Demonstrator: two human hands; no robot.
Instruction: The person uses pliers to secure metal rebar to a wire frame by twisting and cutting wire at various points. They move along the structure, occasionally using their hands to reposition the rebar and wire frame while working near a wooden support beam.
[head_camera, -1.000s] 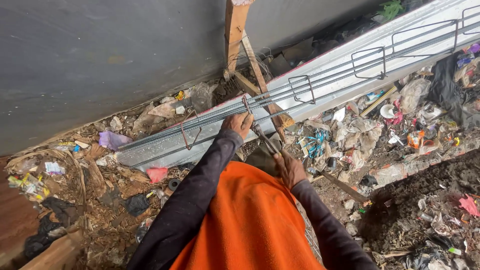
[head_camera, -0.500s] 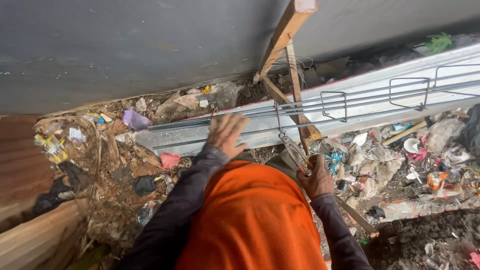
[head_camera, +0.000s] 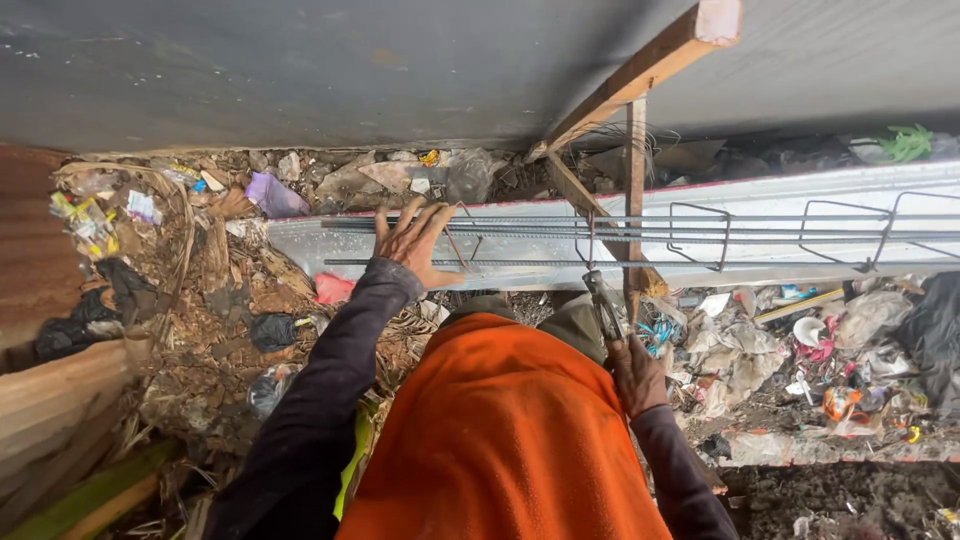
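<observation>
Nearest us, our right hand (head_camera: 638, 375) grips pliers (head_camera: 603, 305), fingers wrapped round the handles. Beyond, our left hand (head_camera: 415, 243), fingers spread, rests on the rebar cage (head_camera: 640, 238) lying in the white trough (head_camera: 790, 195). We judge several stirrups (head_camera: 700, 235) already set, the near end left. Farthest, a wall (head_camera: 300, 70).

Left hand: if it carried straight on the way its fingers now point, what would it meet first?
The left hand, fingers spread, points at the rebar cage; it would probably meet the long steel bars first, though depth is unclear.

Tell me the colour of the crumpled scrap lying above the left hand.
Purple scrap, clearest in the head view.
</observation>
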